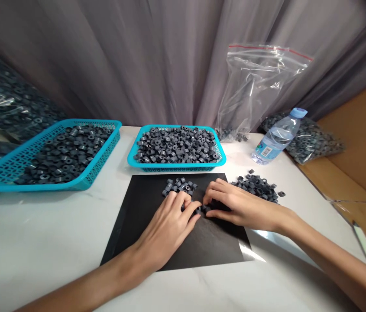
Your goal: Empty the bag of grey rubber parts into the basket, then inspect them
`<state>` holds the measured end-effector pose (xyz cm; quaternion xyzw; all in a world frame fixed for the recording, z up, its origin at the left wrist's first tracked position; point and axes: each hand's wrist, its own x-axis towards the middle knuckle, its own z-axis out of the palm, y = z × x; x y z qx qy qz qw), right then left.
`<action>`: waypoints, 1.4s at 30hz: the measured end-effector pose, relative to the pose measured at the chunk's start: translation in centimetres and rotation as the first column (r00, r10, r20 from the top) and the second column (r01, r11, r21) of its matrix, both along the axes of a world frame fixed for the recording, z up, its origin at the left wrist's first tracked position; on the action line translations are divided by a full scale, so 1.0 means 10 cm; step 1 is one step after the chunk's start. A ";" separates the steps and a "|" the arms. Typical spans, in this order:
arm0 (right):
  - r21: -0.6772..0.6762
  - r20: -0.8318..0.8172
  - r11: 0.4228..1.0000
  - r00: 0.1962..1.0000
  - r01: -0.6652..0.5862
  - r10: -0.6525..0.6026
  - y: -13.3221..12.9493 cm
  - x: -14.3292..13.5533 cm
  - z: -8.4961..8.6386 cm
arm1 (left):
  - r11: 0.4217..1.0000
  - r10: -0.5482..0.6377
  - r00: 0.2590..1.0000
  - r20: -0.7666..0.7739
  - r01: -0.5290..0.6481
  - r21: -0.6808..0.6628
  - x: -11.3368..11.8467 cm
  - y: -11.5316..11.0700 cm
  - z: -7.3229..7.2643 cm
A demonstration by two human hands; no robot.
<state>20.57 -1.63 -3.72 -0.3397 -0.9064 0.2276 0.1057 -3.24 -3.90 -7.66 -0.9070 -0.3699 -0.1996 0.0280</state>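
Note:
Both hands work over a black sheet [215, 247] on the white table. My left hand [166, 225] comes in from the lower left; its thumb and index finger close around a small dark grey ring-shaped piece [198, 211]. Facing it, my right hand [234, 201] has its bent fingers and thumb around another small grey piece [205, 209]. The fingertips partly cover both pieces. Just beyond my left hand, a small group of grey ring pieces [179, 185] lies on the sheet. A loose heap of similar pieces [259, 187] is on the table beyond my right wrist.
Two blue baskets, one in the middle [176, 165] and one at the left [103, 158], hold many grey pieces. At the back right are a clear zip bag [254, 86], a water bottle [278, 136] and a filled bag [315, 138]. A grey curtain [157, 56] hangs behind.

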 end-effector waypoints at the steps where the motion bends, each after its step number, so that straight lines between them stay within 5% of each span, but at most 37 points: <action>1: -0.028 -0.022 1.000 1.000 0.008 -0.008 0.00 0.00 0.01 | 1.000 -0.007 1.000 0.015 0.007 -0.020 0.00 0.00 0.00; 8: -0.126 -0.134 0.990 0.988 0.059 -0.076 0.03 0.00 0.00 | 0.989 0.016 0.996 0.087 -0.003 -0.146 -0.05 0.01 -0.02; 20: -0.132 -0.123 0.988 0.988 0.077 -0.093 0.05 0.01 -0.01 | 0.995 -0.047 0.999 0.003 0.047 -0.091 -0.04 0.01 -0.01; 25: -0.135 -0.144 0.989 0.986 0.066 -0.085 0.03 -0.01 -0.01 | 0.943 -0.016 0.967 0.253 0.098 -0.317 -0.05 -0.02 0.02; 29: -0.154 -0.247 0.986 0.963 0.070 -0.107 0.00 -0.04 0.03 | 0.776 0.255 0.792 0.555 0.175 -0.606 -0.04 -0.09 0.10; 33: -0.196 -0.393 0.980 0.912 0.039 -0.115 -0.05 -0.10 0.09 | 0.522 0.494 0.632 0.597 0.334 -0.785 0.02 -0.22 0.13; 38: -0.086 -0.297 0.995 0.955 -0.052 0.024 -0.15 -0.16 0.14 | 0.174 0.738 0.414 0.532 0.645 -0.744 0.10 -0.28 0.11; 42: 0.008 -0.124 0.996 0.988 -0.086 0.087 -0.20 -0.17 0.16 | 0.045 0.834 0.339 0.434 0.743 -0.668 0.10 -0.24 0.15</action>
